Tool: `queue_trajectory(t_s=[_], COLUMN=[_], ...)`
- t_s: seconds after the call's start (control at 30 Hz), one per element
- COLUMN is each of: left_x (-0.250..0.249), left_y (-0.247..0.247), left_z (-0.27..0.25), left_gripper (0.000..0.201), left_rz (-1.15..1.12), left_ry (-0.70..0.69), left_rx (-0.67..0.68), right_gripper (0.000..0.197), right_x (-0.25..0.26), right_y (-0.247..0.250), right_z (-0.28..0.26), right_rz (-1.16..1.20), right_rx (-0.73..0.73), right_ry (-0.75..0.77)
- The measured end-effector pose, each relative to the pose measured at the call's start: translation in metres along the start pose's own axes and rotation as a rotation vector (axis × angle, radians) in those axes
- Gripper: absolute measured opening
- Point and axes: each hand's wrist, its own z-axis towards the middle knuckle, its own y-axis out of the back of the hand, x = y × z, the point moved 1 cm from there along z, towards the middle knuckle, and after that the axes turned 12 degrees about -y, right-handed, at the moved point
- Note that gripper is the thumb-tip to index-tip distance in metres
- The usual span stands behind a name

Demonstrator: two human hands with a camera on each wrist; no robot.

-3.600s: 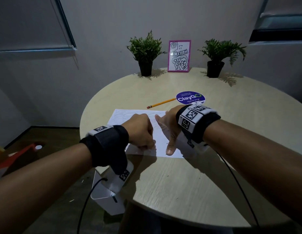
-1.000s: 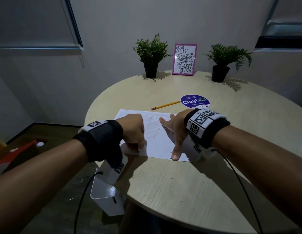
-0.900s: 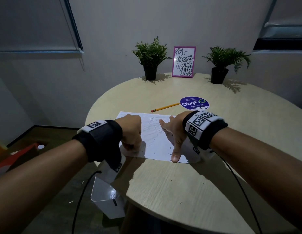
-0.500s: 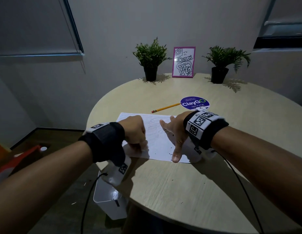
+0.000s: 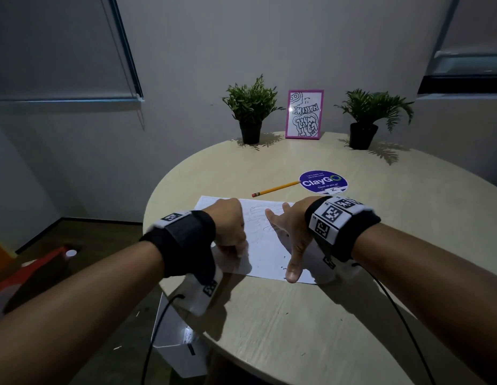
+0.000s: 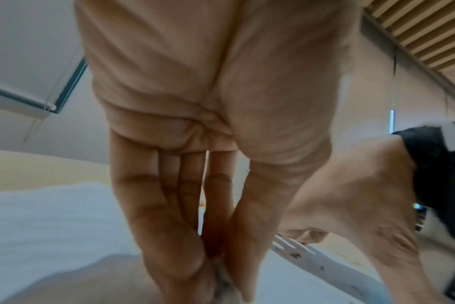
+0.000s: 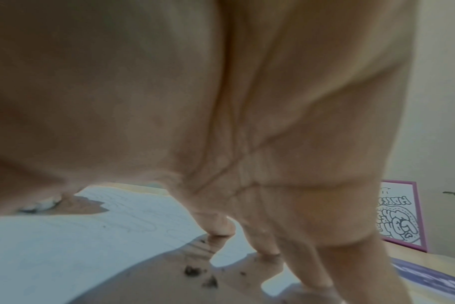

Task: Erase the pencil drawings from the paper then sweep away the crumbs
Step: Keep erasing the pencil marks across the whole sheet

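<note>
Fingers (image 6: 216, 242) of the left hand (image 5: 229, 226) are bunched tight, pinching a small pale eraser (image 6: 223, 277) onto the near-left part of the paper (image 5: 265, 245), which lies flat on the tabletop (image 5: 297, 323). Vs. half a sec ago that fist sits a touch further along the sheet, and vs. a few secs back it's clearly shifted, so rubbing strokes are ongoing. Right hand (image 5: 290, 232) hasn't budged: palm down, fingers spread straight, thumb pinning the near edge, holding nothing. Faint pencil lines (image 5: 258, 215) remain mid-sheet, so I'd say erasing isn't finished and sweeping comes later.

Head view gives the layout but hides the eraser. Left wrist view shows it pinched at the fingertips. Right wrist view picks up dark crumbs (image 7: 195, 271) by the right hand; they're barely specks from above.
</note>
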Motion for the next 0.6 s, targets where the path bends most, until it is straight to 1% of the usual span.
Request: queue_trajectory(t_s=[0.07,0.13,0.2,0.3,0.37,0.43,0.5,0.6], left_x=[0.009,0.010,0.002,-0.020,-0.028,-0.025,-0.015,-0.002], left_y=[0.004,0.009,0.008,-0.001,-0.005,-0.004,0.002,0.008], left_z=[-0.004,-0.003,0.002,0.010,0.014,0.014,0.010,0.002], left_gripper=[0.022,0.018,0.010,0.016,0.018,0.017,0.019,0.020], left_rz=[0.020,0.024,-0.013,-0.144,-0.115,-0.045,0.019,0.033], left_ry=[0.040,0.044,0.002,-0.084,-0.111,-0.093,-0.042,0.028], left_rx=[0.029,0.018,-0.027,-0.042,-0.035,-0.013,0.027,0.085], right_gripper=[0.152,0.153,0.154,0.155,0.154,0.154,0.156,0.155], right_x=[0.000,0.001,0.001,0.001,0.000,-0.002,-0.004,-0.003], right_y=[0.000,0.001,0.001,0.000,-0.001,-0.002,-0.003,-0.001], right_z=[-0.001,-0.001,-0.001,0.001,0.003,0.004,0.004,0.002], right_rz=[-0.001,-0.006,-0.009,-0.024,-0.031,-0.018,0.001,0.012], right_rx=[0.007,0.012,0.011,-0.011,-0.027,-0.030,-0.016,-0.001], right_ry=[-0.002,0.001,-0.002,0.002,0.011,0.010,0.004,0.011])
